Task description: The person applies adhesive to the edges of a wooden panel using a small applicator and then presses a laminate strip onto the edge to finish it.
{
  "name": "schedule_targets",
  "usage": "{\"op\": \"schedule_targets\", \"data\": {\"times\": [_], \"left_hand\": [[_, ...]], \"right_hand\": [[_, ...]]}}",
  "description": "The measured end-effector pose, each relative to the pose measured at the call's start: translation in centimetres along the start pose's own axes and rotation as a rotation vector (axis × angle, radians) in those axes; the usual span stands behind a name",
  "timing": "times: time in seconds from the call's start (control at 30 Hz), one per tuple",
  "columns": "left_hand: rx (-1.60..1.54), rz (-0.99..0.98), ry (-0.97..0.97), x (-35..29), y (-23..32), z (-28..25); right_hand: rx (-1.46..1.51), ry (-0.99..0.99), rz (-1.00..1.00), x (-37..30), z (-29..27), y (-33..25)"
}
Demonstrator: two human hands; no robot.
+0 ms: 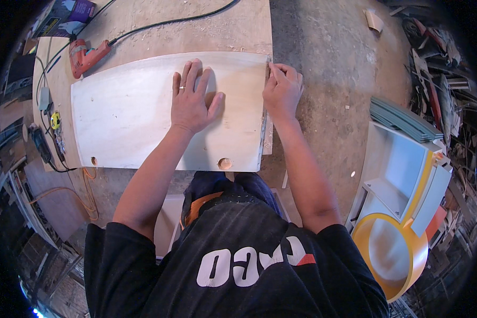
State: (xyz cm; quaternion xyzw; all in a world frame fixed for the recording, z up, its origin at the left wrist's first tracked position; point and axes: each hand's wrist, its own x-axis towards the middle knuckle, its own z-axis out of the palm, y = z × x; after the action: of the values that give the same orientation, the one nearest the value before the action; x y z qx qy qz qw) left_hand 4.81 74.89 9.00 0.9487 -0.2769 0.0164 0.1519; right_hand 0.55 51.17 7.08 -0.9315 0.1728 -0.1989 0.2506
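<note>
A white wooden panel point(138, 108) lies flat on the workbench in front of me, with two round holes close to its near edge. My left hand point(191, 106) rests palm down on its middle, fingers spread, a ring on one of them. At the panel's right edge, close to the far corner, my right hand point(283, 90) is closed in a pinch. Whatever sits between those fingers is too small or hidden to name. That right edge point(263, 124) looks rough and darker than the panel's face.
A red power drill point(85, 57) with a black cable lies beyond the panel on the wooden workbench point(238, 32), among shavings. At left are a yellow tape measure point(55, 120) and an angle grinder point(40, 143). A white cabinet with a round yellow frame point(416, 259) stands at right, near scrap wood.
</note>
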Motion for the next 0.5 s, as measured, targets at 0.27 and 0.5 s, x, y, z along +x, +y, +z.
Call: {"op": "schedule_targets", "data": {"times": [0.27, 0.5], "left_hand": [[-0.012, -0.006, -0.006, 0.0, 0.0, -0.2], [-0.001, 0.004, 0.002, 0.0, 0.0, 0.0]], "right_hand": [[0.023, -0.038, 0.045, 0.6, 0.3, -0.4], [0.059, 0.013, 0.015, 0.9, 0.2, 0.6]]}}
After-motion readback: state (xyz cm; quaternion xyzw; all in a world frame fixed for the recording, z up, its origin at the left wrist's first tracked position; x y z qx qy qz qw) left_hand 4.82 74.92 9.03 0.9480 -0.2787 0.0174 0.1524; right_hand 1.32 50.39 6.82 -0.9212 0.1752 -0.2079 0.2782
